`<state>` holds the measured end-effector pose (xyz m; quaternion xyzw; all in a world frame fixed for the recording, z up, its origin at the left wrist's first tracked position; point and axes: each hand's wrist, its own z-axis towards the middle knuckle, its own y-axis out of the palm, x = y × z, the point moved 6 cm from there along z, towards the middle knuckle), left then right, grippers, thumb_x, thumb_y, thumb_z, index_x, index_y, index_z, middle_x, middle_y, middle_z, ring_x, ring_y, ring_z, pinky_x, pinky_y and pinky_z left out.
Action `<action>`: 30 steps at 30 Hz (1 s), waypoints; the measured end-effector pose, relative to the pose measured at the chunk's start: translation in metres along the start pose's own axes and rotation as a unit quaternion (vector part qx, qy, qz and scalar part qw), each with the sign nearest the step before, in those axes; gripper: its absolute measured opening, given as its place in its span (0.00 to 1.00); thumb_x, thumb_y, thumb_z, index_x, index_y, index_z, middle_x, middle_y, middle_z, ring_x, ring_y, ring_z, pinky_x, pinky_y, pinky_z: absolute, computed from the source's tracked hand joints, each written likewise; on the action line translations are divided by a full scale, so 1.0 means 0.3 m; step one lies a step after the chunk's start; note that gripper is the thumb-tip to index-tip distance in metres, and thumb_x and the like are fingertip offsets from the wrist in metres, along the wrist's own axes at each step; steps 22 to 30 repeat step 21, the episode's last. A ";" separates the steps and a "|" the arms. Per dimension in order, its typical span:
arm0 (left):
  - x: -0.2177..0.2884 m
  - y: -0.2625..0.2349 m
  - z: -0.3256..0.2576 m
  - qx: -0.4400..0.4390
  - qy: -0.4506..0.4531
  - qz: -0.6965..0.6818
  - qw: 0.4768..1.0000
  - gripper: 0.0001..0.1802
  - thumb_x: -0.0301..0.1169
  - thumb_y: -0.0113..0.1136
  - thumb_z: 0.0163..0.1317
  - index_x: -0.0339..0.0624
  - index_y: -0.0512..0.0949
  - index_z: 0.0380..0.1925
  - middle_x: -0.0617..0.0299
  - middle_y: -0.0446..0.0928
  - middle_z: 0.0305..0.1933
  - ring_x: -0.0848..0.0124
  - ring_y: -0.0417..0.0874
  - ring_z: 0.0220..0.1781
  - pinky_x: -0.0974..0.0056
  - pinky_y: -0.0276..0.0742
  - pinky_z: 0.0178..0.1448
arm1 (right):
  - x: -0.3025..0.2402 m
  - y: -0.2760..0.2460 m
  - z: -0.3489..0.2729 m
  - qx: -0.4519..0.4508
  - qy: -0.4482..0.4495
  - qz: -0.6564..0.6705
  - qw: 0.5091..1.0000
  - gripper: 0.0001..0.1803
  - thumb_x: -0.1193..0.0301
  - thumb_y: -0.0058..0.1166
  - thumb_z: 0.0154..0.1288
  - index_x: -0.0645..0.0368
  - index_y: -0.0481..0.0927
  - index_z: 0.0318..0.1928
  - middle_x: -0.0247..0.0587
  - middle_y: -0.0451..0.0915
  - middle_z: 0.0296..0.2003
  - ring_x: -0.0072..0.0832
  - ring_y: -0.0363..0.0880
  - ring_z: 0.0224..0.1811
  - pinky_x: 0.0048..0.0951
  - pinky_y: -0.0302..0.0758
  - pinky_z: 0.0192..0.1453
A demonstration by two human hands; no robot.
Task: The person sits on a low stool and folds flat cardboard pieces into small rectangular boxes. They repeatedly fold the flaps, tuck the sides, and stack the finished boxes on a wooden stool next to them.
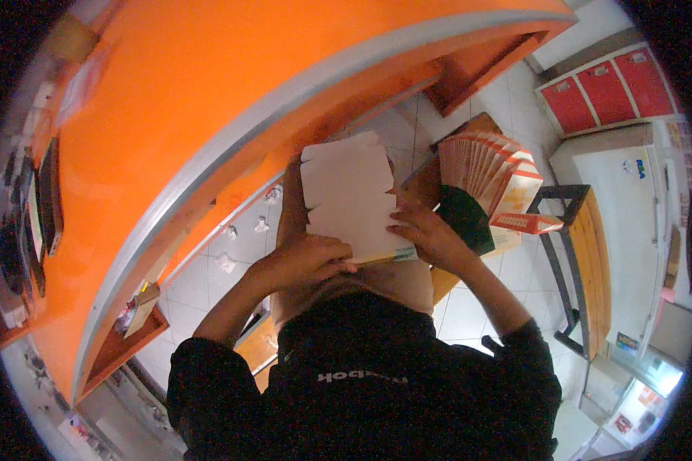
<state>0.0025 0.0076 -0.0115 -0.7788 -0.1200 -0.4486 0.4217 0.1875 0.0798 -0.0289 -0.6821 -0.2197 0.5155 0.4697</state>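
Note:
A flat cardboard box blank [346, 188] with notched side edges lies over my lap, its plain whitish face up. Near its closest edge a printed strip of yellow and green shows. My left hand [311, 260] is closed on the near left corner, fingers bent over the edge. At the right edge, my right hand [427, 233] grips the same blank, its fingertips resting on the face; the thumb is hard to make out. To the right, a fanned stack of orange-and-white flat cartons [477, 161] sits beside a dark green piece [465, 219].
An orange counter [184, 84] with a curved grey edge fills the upper left. A wooden bench [592, 269] with a black metal frame stands at the right. Beyond it are a white fridge [619, 192] and red drawers [607, 84]. Small clear plastic bits [227, 261] litter the tiled floor.

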 end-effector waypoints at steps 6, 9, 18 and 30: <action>-0.309 0.107 -0.079 0.146 -0.240 -0.520 0.807 0.20 0.39 0.54 0.61 0.40 0.70 0.49 0.53 0.75 0.41 0.59 0.78 0.43 0.56 0.74 0.50 | 0.133 0.108 -0.039 0.014 0.050 0.123 0.991 0.23 0.78 0.46 0.57 0.54 0.71 0.56 0.47 0.65 0.61 0.46 0.61 0.64 0.42 0.59 0.67; -0.419 0.211 -0.145 0.188 -0.247 -0.542 0.781 0.24 0.43 0.55 0.59 0.38 0.70 0.50 0.49 0.76 0.41 0.56 0.79 0.43 0.55 0.74 0.50 | 0.179 0.124 -0.018 0.040 0.070 0.208 0.975 0.21 0.72 0.46 0.62 0.56 0.69 0.57 0.53 0.63 0.61 0.51 0.58 0.65 0.45 0.55 0.69; -0.326 0.062 -0.138 0.175 -0.325 0.010 0.929 0.30 0.55 0.50 0.60 0.33 0.77 0.32 0.48 0.79 0.25 0.53 0.82 0.27 0.53 0.78 0.35 | 0.119 0.093 0.084 -0.030 0.286 0.331 0.899 0.16 0.62 0.51 0.66 0.58 0.76 0.48 0.49 0.77 0.29 0.32 0.78 0.35 0.34 0.75 0.43; -0.334 0.028 -0.124 0.173 -0.349 -0.015 0.921 0.29 0.58 0.49 0.59 0.39 0.78 0.27 0.46 0.80 0.29 0.53 0.82 0.31 0.53 0.77 0.38 | 0.146 0.119 0.111 -0.001 0.188 0.319 0.929 0.26 0.59 0.51 0.65 0.54 0.63 0.60 0.49 0.77 0.41 0.30 0.78 0.40 0.33 0.74 0.48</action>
